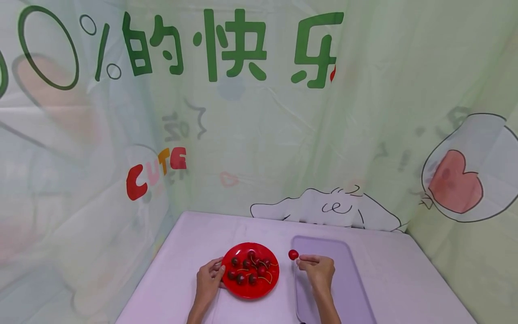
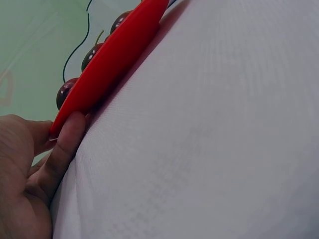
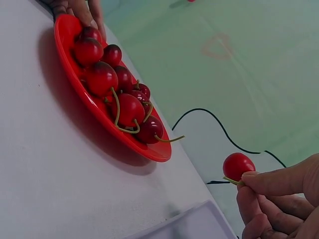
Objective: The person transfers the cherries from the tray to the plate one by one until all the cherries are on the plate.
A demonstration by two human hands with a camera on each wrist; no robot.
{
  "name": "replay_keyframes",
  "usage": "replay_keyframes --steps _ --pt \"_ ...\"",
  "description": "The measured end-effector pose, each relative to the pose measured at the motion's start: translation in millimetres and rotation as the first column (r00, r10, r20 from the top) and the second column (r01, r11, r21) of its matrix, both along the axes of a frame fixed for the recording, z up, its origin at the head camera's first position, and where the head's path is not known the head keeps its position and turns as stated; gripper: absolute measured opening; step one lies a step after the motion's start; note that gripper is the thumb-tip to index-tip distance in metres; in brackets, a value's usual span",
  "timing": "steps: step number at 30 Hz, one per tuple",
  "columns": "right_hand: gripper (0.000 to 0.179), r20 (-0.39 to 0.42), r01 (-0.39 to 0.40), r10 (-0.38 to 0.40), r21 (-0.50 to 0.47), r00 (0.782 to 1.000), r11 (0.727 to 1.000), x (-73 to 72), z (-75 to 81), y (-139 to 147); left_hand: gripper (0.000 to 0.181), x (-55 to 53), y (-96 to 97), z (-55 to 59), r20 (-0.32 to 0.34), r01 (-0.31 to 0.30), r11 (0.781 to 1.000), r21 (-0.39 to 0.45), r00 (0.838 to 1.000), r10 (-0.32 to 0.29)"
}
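A red plate (image 1: 250, 293) bearing several dark red cherries (image 1: 240, 279) with green stems sits on the white table. My left hand (image 1: 209, 280) grips its left rim; in the left wrist view the thumb and fingers (image 2: 67, 144) pinch the plate's edge from above and below. My right hand (image 1: 319, 271) is to the right of the plate, over the left part of a lilac tray (image 1: 340, 288). Between thumb and fingertips it pinches a single bright red cherry (image 3: 239, 166) near its short green stem. That cherry hangs in the air, apart from the plate.
The tray lies flat on the right half of the table (image 1: 170, 270), its raised edge running towards me. Printed curtains (image 1: 259, 135) with green lettering and cartoon drawings enclose the table at the back and both sides.
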State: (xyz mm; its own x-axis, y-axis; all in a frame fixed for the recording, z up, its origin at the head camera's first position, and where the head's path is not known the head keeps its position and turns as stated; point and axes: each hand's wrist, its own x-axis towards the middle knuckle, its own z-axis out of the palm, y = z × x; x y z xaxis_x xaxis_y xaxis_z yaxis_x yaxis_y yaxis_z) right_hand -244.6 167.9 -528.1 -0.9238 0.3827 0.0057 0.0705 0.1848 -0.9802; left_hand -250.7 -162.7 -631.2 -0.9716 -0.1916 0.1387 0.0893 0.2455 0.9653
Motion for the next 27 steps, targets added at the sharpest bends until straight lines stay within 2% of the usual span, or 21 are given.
replay_keyframes --steps 6,15,27 --pt "0.023 -0.009 -0.004 0.004 -0.006 1.0 1.0 -0.6 0.4 -4.2 0.037 0.6 -0.3 1.4 0.014 -0.003 1.0 0.025 1.0 0.002" --pt "0.022 -0.024 -0.012 0.012 -0.007 1.0 1.0 -1.7 0.8 -11.8 0.037 2.4 0.3 5.8 0.003 -0.007 1.0 0.008 1.0 0.007" --pt "0.021 -0.005 -0.033 0.033 0.038 0.999 0.999 -1.6 2.1 -20.2 0.037 0.9 -0.3 1.3 -0.004 0.006 1.0 0.019 1.0 -0.006"
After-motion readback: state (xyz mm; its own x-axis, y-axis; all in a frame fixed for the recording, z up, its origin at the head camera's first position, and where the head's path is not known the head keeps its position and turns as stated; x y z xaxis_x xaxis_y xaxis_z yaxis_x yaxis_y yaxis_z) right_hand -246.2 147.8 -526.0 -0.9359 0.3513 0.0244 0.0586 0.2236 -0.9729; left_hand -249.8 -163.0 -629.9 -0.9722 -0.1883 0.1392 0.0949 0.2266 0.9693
